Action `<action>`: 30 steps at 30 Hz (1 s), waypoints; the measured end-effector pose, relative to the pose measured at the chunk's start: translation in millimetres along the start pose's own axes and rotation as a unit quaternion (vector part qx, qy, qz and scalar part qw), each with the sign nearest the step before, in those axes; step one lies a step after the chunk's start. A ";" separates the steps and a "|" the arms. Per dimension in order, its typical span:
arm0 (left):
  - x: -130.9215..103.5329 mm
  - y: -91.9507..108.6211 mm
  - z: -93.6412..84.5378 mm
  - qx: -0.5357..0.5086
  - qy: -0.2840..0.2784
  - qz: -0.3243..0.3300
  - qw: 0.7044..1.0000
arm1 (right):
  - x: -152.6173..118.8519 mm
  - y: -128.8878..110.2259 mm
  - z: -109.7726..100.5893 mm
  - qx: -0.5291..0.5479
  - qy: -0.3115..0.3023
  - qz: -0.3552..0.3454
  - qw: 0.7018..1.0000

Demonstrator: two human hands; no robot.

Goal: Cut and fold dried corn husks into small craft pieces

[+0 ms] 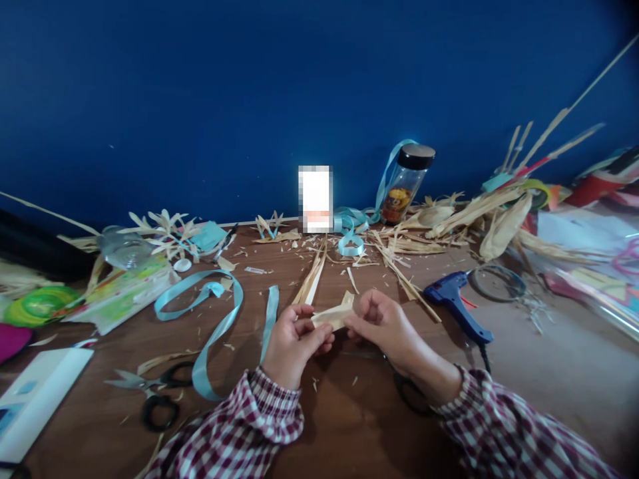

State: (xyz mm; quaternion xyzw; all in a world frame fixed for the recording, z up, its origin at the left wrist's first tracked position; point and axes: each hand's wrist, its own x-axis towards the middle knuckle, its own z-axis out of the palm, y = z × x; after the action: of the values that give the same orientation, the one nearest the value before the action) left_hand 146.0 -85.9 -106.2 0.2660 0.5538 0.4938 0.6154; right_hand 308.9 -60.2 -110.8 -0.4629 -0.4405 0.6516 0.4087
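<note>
A pale strip of dried husk (333, 315) is stretched between my two hands, low over the brown table. My left hand (298, 340) pinches its left end between thumb and fingers. At its right end, the thumb and curled fingers of my right hand (380, 326) close on the husk. Behind my hands lie more husk strips (313, 278) and small scraps. A blue ribbon (270, 316) lies just beyond my left hand. Right of my right hand is a blue glue gun (462, 306).
Scissors (150, 386) and a curled ribbon (230, 326) lie at left. A second black handle (412, 394) is partly under my right forearm. A jar (405, 183) stands by the blue wall (200, 100). Husks (499, 216) and a tape roll (498, 283) are at right.
</note>
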 end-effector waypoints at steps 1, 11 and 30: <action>0.2 0.4 -0.4 -0.002 0.002 0.000 1.000 | 0.0 -0.1 -0.2 0.008 -0.009 0.004 1.000; 2.0 4.5 -3.5 -0.037 0.000 -0.024 0.999 | -0.6 -2.7 -0.8 0.037 -0.035 0.012 0.999; -0.3 3.2 -1.4 -0.028 -0.032 -0.049 0.998 | -1.7 -3.6 0.2 0.040 -0.039 0.013 0.998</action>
State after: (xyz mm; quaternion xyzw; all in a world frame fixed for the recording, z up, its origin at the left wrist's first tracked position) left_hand 143.7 -85.3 -103.6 0.2371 0.5320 0.4697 0.6634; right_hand 309.6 -60.8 -106.9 -0.4260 -0.4237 0.6916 0.4009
